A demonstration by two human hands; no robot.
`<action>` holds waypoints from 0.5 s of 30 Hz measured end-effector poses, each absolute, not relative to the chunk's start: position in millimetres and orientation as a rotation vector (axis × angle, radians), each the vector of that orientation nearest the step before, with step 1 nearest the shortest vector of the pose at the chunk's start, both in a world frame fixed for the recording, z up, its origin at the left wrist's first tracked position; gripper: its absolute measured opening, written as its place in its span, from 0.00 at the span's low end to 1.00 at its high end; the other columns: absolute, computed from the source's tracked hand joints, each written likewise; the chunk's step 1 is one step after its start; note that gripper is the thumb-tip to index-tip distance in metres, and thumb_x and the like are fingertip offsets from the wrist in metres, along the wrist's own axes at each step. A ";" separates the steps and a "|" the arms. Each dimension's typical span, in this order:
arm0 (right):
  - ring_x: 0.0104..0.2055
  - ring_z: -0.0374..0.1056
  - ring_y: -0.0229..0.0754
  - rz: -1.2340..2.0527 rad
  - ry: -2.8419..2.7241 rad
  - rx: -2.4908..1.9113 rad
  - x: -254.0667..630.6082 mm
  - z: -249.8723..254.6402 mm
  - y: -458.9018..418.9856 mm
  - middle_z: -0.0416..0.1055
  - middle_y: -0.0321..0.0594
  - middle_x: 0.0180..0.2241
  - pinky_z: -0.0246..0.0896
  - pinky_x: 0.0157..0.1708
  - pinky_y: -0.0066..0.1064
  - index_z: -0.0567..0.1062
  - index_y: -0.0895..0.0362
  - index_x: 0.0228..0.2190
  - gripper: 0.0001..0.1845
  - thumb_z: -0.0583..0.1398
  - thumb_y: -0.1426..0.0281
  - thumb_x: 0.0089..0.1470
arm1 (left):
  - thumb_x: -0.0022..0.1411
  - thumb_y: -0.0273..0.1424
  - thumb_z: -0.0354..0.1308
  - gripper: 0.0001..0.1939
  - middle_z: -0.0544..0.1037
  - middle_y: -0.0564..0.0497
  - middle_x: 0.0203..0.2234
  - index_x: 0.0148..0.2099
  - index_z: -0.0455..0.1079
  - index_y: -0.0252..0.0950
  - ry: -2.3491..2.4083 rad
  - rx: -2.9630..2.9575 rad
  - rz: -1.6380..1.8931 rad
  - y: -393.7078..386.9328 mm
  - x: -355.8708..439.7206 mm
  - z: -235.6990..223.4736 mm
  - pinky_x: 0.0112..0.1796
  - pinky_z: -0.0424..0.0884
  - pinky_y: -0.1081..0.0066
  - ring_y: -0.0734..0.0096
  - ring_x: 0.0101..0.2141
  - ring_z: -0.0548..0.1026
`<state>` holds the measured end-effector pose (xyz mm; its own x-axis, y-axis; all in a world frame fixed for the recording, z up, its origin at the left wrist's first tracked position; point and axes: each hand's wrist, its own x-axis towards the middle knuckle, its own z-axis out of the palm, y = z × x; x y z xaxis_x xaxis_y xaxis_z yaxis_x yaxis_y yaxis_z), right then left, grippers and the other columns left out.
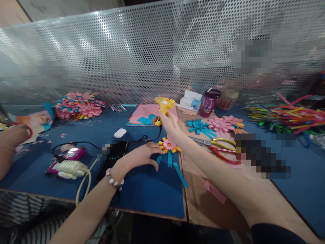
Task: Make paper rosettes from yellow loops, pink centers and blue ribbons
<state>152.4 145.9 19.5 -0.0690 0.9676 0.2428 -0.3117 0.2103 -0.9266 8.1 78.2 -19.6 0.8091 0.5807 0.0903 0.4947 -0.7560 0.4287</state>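
Note:
My right hand [170, 124] is wrapped round the handle of a yellow hot glue gun [165, 103], held up beyond the paper flower. The flower [169, 145] has a pink centre and yellow-orange petals and lies on the blue tabletop. Two blue paper strips [170, 159] stick out from its near side. Beside it on the left rests my left hand [147, 153], thumb and fingers apart, fingertips at the petals; whether they touch I cannot tell. A loose blue strip [180, 175] lies to the right of the flower.
Scissors [223, 149], finished blue [197, 126] and pink [219, 124] flowers lie at right. Pink sheets [144, 112] lie behind. A phone [113, 159], earbud case [120, 133] and cables sit left. A purple cup [209, 102] stands at back. A co-worker's hand [19, 133] holds red-handled scissors.

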 end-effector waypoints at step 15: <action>0.17 0.62 0.32 1.188 -1.020 -0.812 152.7 14.4 144.4 0.60 0.26 0.18 0.60 0.20 0.24 0.67 0.56 0.29 0.06 0.58 0.67 0.48 | 0.53 0.35 0.66 0.19 0.78 0.51 0.32 0.48 0.74 0.40 0.784 2.101 0.521 64.7 0.5 11.6 0.35 0.67 0.73 0.72 0.32 0.72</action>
